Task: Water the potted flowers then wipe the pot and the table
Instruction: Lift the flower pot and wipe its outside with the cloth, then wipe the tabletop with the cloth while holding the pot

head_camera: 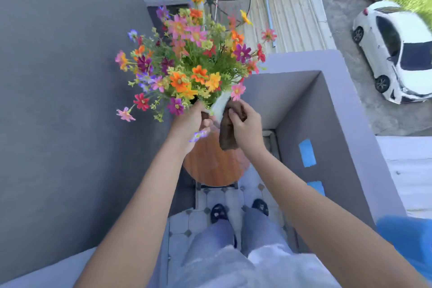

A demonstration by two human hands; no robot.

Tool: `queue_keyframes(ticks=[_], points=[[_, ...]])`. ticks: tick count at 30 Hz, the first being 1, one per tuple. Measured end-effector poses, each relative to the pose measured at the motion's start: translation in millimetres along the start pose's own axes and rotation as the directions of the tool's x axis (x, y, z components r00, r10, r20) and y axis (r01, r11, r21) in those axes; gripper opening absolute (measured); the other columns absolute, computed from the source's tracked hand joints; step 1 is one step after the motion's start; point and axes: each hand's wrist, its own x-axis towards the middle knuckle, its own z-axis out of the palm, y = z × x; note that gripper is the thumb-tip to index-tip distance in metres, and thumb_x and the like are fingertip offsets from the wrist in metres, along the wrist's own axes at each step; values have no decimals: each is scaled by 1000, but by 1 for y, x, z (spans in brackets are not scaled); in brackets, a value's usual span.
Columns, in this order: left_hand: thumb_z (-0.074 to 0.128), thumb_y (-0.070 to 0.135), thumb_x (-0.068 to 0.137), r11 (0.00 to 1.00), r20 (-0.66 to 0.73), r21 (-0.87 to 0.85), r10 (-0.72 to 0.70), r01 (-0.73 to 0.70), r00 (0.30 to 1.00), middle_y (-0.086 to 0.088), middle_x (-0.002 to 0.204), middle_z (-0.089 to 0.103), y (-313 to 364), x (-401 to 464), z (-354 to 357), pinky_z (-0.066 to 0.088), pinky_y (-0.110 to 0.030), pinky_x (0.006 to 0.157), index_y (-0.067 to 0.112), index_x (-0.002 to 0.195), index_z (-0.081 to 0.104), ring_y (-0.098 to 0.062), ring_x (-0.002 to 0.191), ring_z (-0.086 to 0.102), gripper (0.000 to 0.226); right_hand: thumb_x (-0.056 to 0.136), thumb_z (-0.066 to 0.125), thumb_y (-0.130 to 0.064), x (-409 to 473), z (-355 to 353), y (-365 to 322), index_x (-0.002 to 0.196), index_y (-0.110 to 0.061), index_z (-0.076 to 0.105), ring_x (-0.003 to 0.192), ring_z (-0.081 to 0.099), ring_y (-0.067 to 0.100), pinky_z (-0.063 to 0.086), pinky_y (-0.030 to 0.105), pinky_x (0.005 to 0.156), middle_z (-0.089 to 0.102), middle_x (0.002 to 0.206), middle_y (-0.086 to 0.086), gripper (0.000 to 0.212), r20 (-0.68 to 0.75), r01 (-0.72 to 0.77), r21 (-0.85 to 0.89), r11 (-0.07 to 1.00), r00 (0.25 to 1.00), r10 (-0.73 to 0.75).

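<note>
Brown cloth (230, 127) pinched by right hand (243, 124); left hand (191, 120) grips pot (221, 106), mostly hidden by flowers (187, 54).

The flowers (191, 58) spread wide over the small round table (212, 166), which is hemmed between the grey wall (70, 100) and the parapet (327, 110).

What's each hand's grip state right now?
Left hand: closed on the white ceramic flower pot.
Right hand: closed on the brown wiping cloth.
</note>
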Motion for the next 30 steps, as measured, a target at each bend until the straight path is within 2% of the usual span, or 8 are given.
queue_keyframes(ticks=[5, 9, 11, 13, 15, 22, 26, 30], points=[[33, 13, 103, 1000, -42, -13, -11, 11, 999, -9, 58, 56, -20, 39, -8, 25, -14, 31, 6, 107, 46, -6, 30, 38, 16, 90, 65, -15, 11, 12, 66, 128, -14, 63, 110, 63, 16, 49, 32, 98, 71, 120, 2, 38, 41, -148, -125, 981, 987, 154], [35, 15, 103, 1000, -62, 15, -9, 10, 998, -2, 47, 59, -32, 64, -13, 26, -14, 31, 5, 107, 48, -7, 31, 39, 17, 87, 69, -8, -1, 34, 104, 122, -11, 65, 99, 60, 13, 38, 16, 82, 71, 112, 2, 36, 131, -127, -250, 960, 978, 163], [33, 13, 103, 1000, -80, 14, 21, -20, 997, -2, 47, 58, -30, 73, -13, 26, -14, 32, 3, 102, 48, -6, 30, 39, 18, 82, 69, -2, -9, 51, 116, 121, -11, 67, 105, 62, 19, 41, 19, 86, 71, 115, 5, 40, 224, -96, -270, 958, 961, 160], [32, 11, 101, 998, -91, 9, 59, -59, 994, 1, 42, 57, -26, 82, -12, 25, -13, 33, 3, 90, 50, -6, 30, 39, 22, 80, 70, 1, -17, 72, 128, 126, -10, 65, 115, 59, 25, 42, 26, 98, 67, 123, 9, 47, 356, -3, -305, 952, 927, 117], [32, 8, 99, 997, -96, 14, 83, -82, 992, 1, 41, 56, -21, 90, -11, 24, -13, 33, 4, 83, 50, -6, 31, 38, 24, 84, 67, -3, -26, 95, 139, 132, -10, 63, 117, 54, 31, 40, 32, 99, 63, 124, 14, 49, 487, 147, -344, 928, 872, 43], [32, 10, 101, 997, -139, 27, 82, -79, 987, -8, 57, 56, -20, 109, -6, 28, -18, 37, 11, 74, 44, -13, 44, 39, 29, 96, 65, -21, -34, 123, 201, 130, -17, 66, 98, 53, 37, 56, 45, 69, 60, 105, 15, 34, 740, 583, -374, 721, 656, -147], [32, 9, 99, 997, -166, 20, 82, -80, 983, -12, 62, 55, -20, 114, -10, 28, -16, 35, 9, 74, 42, -12, 39, 40, 27, 100, 55, -28, 4, 88, 200, 134, -18, 63, 109, 50, 35, 51, 45, 87, 58, 114, 15, 36, 707, 542, -416, 730, 698, -115], [32, 7, 99, 995, -180, 51, 89, -81, 980, -12, 61, 56, -22, 117, -14, 30, -16, 35, 6, 77, 46, -11, 37, 41, 27, 95, 57, -29, 69, 41, 205, 121, -16, 72, 108, 57, 36, 48, 37, 96, 63, 116, 16, 33, 434, 334, -559, 759, 898, -76]])
